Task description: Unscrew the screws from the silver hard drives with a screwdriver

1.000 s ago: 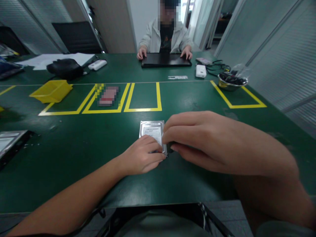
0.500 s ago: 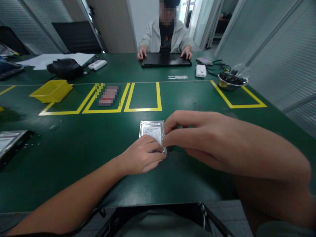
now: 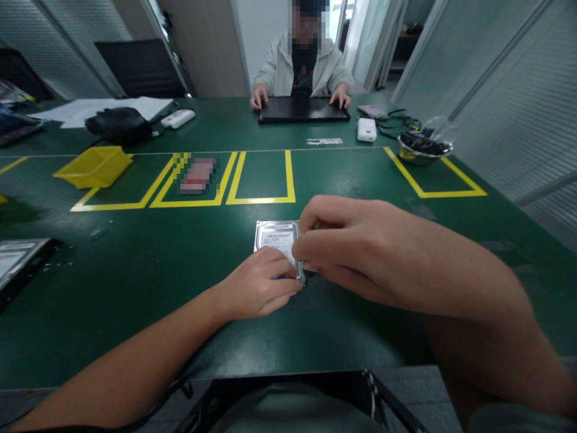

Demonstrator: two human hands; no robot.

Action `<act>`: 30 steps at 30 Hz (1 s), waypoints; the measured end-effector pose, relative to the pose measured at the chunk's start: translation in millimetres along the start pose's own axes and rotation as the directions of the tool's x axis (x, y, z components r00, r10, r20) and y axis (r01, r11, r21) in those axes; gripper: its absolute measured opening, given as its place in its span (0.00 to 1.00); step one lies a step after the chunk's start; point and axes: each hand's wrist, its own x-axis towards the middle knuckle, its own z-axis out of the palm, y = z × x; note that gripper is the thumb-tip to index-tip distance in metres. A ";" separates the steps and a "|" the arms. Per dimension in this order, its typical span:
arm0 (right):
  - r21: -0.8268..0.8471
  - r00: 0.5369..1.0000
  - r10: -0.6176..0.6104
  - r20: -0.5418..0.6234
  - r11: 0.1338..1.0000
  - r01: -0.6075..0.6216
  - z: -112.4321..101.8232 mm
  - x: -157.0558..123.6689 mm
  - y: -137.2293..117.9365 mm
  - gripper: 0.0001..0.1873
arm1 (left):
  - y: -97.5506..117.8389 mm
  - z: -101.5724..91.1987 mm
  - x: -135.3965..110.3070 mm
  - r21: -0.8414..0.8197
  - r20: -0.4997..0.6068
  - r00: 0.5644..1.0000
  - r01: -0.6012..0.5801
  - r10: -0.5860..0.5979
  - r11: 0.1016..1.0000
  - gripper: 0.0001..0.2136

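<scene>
A silver hard drive (image 3: 276,233) with a white label lies flat on the green table in front of me. My left hand (image 3: 261,281) lies over its near part, fingers bent around it and reaching its near right corner. Over the drive's right edge is my right hand (image 3: 347,246), its thumb and fingers pinched together. Whatever those fingertips hold, if anything, is hidden behind them. The drive's near half is mostly covered by my hands.
At the left edge lies another drive-like metal unit (image 3: 22,258). Beyond are a yellow bin (image 3: 94,167), yellow tape outlines (image 3: 260,200) and a metal bowl (image 3: 424,157) of dark items. Across the table, a person's hands rest on a black panel (image 3: 304,109).
My right hand has shifted slightly left and its wrist has turned, the fingers drawn closer together over the drive's right edge. My left hand and the drive stay where they were.
</scene>
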 end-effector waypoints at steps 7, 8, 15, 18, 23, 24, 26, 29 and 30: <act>0.005 1.000 -0.014 0.012 1.000 0.014 -2.3 -4.8 1.9 0.11 | 0.3 -0.7 0.9 -0.014 0.002 1.000 0.010 -0.010 1.000 0.07; 0.014 1.000 -0.014 0.018 1.000 0.014 -3.3 -5.8 2.0 0.12 | 0.1 -0.9 0.9 -0.020 0.011 1.000 0.013 -0.013 1.000 0.07; 0.025 0.999 -0.008 0.043 1.000 0.007 -10.6 -8.5 0.9 0.11 | -1.0 -2.2 1.4 -0.049 0.034 0.999 0.017 -0.015 0.999 0.08; 0.015 0.999 0.023 0.031 1.000 -0.024 -10.4 -7.4 0.3 0.07 | -0.1 -2.8 1.8 -0.038 0.045 0.999 0.020 -0.018 0.999 0.08; -0.060 0.995 0.098 -0.024 0.993 -0.100 -4.7 -3.2 -0.7 0.06 | 0.6 -1.3 1.3 -0.013 0.010 1.000 0.019 -0.019 1.000 0.07; -0.077 0.993 0.115 -0.029 0.990 -0.117 -3.5 -2.2 -0.9 0.06 | 0.4 -0.9 1.1 -0.012 -0.001 1.000 0.018 -0.018 1.000 0.07; -0.111 0.989 0.148 -0.032 0.982 -0.150 -1.6 -0.3 -1.4 0.07 | -0.2 -0.2 0.4 -0.012 -0.008 1.000 0.017 -0.017 1.000 0.08; -0.164 0.978 0.204 -0.037 0.964 -0.207 0.5 2.1 -3.0 0.10 | -1.1 0.0 -0.4 -0.027 0.002 1.000 0.005 -0.005 1.000 0.09; -0.186 0.973 0.226 -0.041 0.955 -0.229 1.3 2.7 -3.8 0.10 | -1.4 -0.1 -0.5 -0.032 0.008 1.000 0.003 -0.003 0.999 0.09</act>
